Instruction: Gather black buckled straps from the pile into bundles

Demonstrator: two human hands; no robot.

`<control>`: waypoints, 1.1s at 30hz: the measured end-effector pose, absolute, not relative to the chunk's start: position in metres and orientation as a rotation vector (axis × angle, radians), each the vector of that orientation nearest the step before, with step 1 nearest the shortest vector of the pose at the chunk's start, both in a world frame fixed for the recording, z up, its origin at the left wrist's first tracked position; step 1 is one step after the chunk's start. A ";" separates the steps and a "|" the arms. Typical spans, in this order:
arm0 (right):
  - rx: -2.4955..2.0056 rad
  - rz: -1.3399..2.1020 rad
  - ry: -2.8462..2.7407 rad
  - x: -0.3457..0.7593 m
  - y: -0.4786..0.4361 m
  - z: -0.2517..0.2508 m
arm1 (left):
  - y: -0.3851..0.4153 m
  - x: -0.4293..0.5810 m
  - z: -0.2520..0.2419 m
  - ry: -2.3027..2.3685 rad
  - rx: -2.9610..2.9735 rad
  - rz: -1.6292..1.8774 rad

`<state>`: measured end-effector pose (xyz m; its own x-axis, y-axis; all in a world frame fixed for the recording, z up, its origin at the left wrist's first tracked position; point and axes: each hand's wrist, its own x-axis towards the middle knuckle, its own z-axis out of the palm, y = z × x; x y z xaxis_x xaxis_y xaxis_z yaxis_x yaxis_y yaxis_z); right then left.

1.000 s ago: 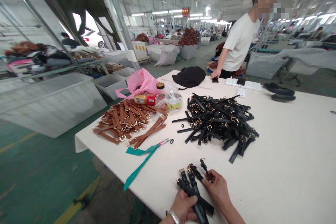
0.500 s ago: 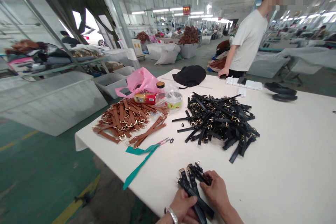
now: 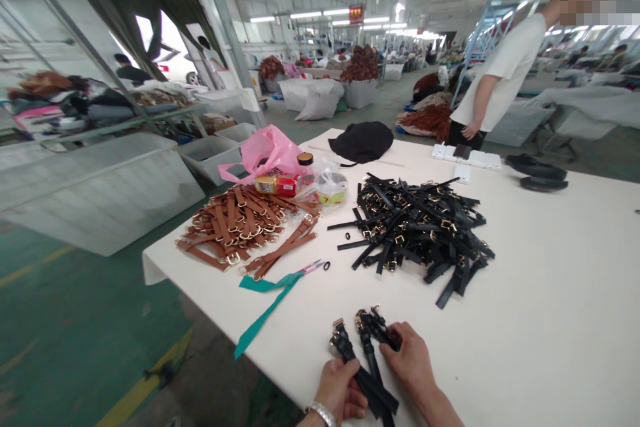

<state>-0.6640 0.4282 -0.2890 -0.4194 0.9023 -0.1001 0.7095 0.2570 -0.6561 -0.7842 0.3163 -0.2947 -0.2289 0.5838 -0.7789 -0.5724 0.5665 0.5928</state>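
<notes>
Near the table's front edge, my left hand [image 3: 340, 388] is closed around black buckled straps [image 3: 369, 383], with their gold buckles pointing away from me. Just to the right, my right hand [image 3: 409, 355] pinches another bunch of black straps [image 3: 376, 324], its fingertips partly hidden behind the hand. A large heap of black straps [image 3: 415, 227] with gold buckles lies farther back on the white table [image 3: 550, 307]. To the left is a pile of brown straps [image 3: 240, 223] with metal buckles.
Small snips [image 3: 313, 267] with a teal ribbon [image 3: 267, 320] lie left of my hands, beside a small black ring [image 3: 327, 265]. Behind are a pink bag [image 3: 270, 153], a red-and-gold can [image 3: 277, 185], a black cap [image 3: 361, 143] and white devices [image 3: 465, 156]. A person [image 3: 505, 73] stands beyond the table.
My left hand has shifted slightly left with its straps, opening the gap from the right-hand bunch. My right hand has barely moved. The person beyond the table has moved right, their hand away from the table.
</notes>
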 end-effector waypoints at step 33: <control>-1.352 1.205 -2.283 -0.694 0.391 -0.266 | 0.293 -0.793 -0.313 1.553 0.494 0.837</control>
